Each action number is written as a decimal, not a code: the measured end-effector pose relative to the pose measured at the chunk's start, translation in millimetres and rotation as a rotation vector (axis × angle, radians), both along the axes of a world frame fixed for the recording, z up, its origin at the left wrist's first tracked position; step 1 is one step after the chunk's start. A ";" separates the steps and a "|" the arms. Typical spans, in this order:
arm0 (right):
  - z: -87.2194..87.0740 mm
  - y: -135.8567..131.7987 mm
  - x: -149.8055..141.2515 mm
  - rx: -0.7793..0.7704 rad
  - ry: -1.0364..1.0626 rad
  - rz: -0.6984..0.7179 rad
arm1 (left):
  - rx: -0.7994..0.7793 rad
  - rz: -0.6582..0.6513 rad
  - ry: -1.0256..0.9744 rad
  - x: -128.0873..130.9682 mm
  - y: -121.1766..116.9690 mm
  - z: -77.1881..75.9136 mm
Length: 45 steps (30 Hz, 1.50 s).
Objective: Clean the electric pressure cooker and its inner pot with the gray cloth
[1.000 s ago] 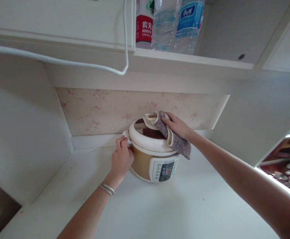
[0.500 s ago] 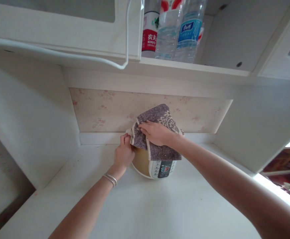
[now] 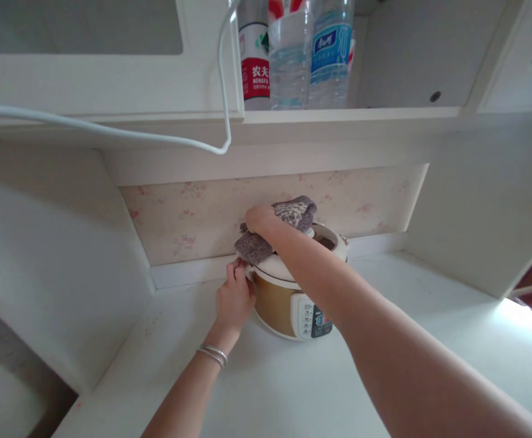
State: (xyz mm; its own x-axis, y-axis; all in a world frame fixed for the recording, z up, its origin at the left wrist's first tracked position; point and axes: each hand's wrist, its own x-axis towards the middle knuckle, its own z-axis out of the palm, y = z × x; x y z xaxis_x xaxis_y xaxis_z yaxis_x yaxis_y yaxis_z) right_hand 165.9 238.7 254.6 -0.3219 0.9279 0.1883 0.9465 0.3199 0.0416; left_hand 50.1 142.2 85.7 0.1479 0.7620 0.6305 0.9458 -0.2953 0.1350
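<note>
A gold and white electric pressure cooker [image 3: 284, 304] stands on the white counter [image 3: 266, 389] against the back wall. My left hand [image 3: 235, 298] is closed on the cooker's left side handle. My right hand [image 3: 259, 218] presses a grey patterned cloth [image 3: 288, 214] onto the far left of the white lid [image 3: 334, 240], fingers curled over it. My right forearm crosses in front of the lid and hides most of it. The control panel [image 3: 314, 316] faces me.
Above, an open shelf holds three plastic bottles [image 3: 293, 55], one with a red label. A white cable [image 3: 111, 131] droops along the upper cabinet. White side walls close the niche left and right. A bright opening shows at the far right.
My right hand has swept the cloth from the lid's right side across to its left rear, bunching it. My left hand kept its hold on the handle. The view shifted left.
</note>
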 end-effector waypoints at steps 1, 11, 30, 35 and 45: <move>5.3 4.0 3.9 0.002 0.004 -0.040 | 0.009 -0.004 0.004 -1.0 1.3 -0.2; 6.9 -18.1 14.0 -0.071 -0.096 -0.077 | -0.053 0.048 0.028 -0.6 -2.5 4.0; -81.8 -180.0 100.0 0.765 1.248 0.055 | 0.236 -0.484 -0.285 50.6 -50.7 117.8; -193.6 -214.3 158.0 0.359 1.614 -0.192 | -0.028 -0.513 -0.017 100.3 -5.2 125.6; -271.2 -247.9 207.2 -0.120 1.357 -0.397 | -0.224 -0.597 -0.253 80.6 68.2 142.3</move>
